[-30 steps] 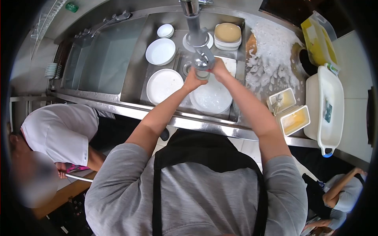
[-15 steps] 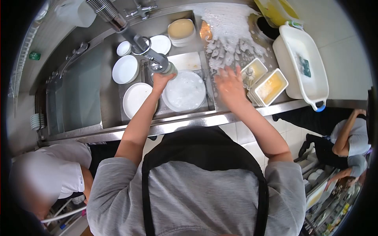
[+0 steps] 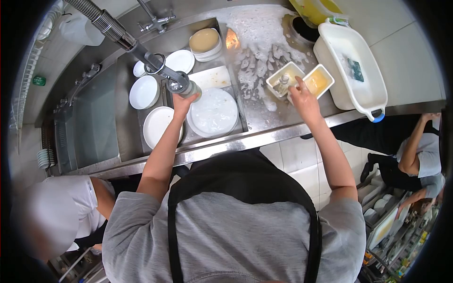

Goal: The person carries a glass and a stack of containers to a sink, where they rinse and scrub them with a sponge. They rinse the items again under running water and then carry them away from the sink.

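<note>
My left hand [image 3: 183, 104] is closed around the head of a hanging spray nozzle [image 3: 191, 89], above the left part of a large white round plate [image 3: 214, 111] with water and suds on it. My right hand [image 3: 306, 101] is at two white rectangular containers, its fingers bent at their adjoining rims. The left container [image 3: 274, 87] holds metal utensils; yellowish liquid is in the right container [image 3: 318, 81]. Thumb and index finger show at the rims; the other fingers are partly hidden.
A white bowl [image 3: 144, 92], another plate [image 3: 160, 126] and a stack of oval dishes [image 3: 205, 41] sit in the sink. Foam covers the steel counter [image 3: 257, 113] around a dark round opening [image 3: 304, 29]. At right stands a white basin [image 3: 373, 80] with a green scouring pad. Co-workers are on both sides.
My right hand has moved right, from beside the left container to the rims between both. The containers have shifted, the right one away from the counter edge. My left hand keeps hold of the spray nozzle.
</note>
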The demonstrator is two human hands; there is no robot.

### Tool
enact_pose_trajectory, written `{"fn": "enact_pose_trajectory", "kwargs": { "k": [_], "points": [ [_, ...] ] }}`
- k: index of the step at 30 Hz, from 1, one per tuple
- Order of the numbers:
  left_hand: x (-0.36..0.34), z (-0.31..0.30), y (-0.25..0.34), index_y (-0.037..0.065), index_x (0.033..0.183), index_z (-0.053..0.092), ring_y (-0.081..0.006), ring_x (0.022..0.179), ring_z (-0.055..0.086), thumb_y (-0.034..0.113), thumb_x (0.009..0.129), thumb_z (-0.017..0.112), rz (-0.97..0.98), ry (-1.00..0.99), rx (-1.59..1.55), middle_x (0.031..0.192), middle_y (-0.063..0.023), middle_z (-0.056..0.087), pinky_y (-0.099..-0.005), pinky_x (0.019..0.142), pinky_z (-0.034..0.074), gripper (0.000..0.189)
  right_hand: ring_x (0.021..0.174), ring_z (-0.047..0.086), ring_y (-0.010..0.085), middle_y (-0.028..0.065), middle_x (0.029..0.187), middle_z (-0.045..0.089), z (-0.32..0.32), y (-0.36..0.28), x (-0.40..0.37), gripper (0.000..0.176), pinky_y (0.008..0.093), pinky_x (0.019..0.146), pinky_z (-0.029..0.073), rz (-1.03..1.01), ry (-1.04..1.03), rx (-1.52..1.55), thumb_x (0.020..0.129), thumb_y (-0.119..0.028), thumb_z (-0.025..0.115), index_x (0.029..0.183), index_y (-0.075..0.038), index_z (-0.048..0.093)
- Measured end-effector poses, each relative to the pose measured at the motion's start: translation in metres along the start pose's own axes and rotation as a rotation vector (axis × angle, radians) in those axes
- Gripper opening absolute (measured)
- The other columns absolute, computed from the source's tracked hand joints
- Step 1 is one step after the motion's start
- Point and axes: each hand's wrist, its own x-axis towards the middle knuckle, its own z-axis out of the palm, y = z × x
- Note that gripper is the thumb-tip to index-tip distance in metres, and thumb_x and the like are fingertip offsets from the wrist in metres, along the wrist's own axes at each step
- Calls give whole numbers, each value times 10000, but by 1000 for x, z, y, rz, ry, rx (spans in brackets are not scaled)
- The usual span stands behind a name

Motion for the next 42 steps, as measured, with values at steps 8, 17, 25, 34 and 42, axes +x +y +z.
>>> {"fn": "enact_pose_trajectory", "kwargs": {
  "k": [8,17,25,34,42],
  "points": [
    [5,-3,-21,16,1018,468,-190,880,553,69,531,756,48,45,-17,954,-91,564,-305,805,424,568,870,554,340,183,1153,466,3,34,61,215,395,730,466,-55,50,67,711,-43,563,919,-74,519],
    [17,-22,-25,26,998,506,-251,959,499,165,491,751,40,-2,331,1029,-129,517,-335,837,405,580,890,554,202,128,929,586,72,-136,132,122,279,743,438,-18,8,998,793,-86,512,856,-47,608],
    [16,-41,30,141,980,583,-245,996,409,225,618,630,131,-427,1768,960,-43,548,-439,716,335,374,720,577,193,82,778,550,293,-210,152,112,332,646,516,192,-530,1235,800,-51,498,899,-15,537],
    [23,-71,0,92,977,564,-215,900,490,174,602,656,70,-316,1655,880,-72,548,-421,747,381,395,676,580,188,106,740,605,233,-246,168,361,305,622,455,245,-508,1654,650,-251,688,908,-22,583],
    [21,-8,-102,128,1093,475,-216,945,507,190,608,679,-833,6,-280,1006,-58,531,-419,782,407,529,918,543,200,121,970,579,166,-218,180,596,277,706,486,28,-692,1074,586,-110,757,1089,26,469]
  ]
}}
